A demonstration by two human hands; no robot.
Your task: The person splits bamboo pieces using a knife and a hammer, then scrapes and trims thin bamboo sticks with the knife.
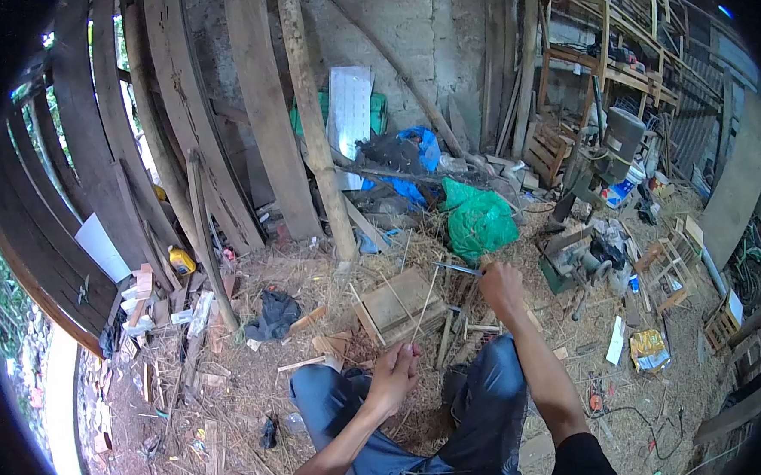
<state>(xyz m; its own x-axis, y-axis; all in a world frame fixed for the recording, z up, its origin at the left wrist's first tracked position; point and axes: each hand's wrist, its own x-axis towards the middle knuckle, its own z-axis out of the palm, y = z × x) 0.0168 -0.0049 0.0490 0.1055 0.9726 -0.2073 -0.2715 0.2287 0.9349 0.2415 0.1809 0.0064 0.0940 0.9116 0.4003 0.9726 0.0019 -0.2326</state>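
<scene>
My left hand (395, 376) is closed around the lower end of a thin pale wooden stick (426, 306), which slants up and to the right. My right hand (502, 291) grips a knife (458, 269) whose blade points left, close to the stick's upper end; I cannot tell whether they touch. The knife's handle is mostly hidden in my fingers. Just beyond my left hand, between my knees, a wooden block (399, 305) lies on the ground. Another thin stick (394, 290) rests across it.
A green plastic bag (478, 219) lies ahead, with a blue tarp (419, 154) behind it. To the left are a black bag (274, 314) and a yellow bottle (181, 260). A machine (604, 153) stands at right, near a yellow packet (649, 350). Wood scraps litter the ground.
</scene>
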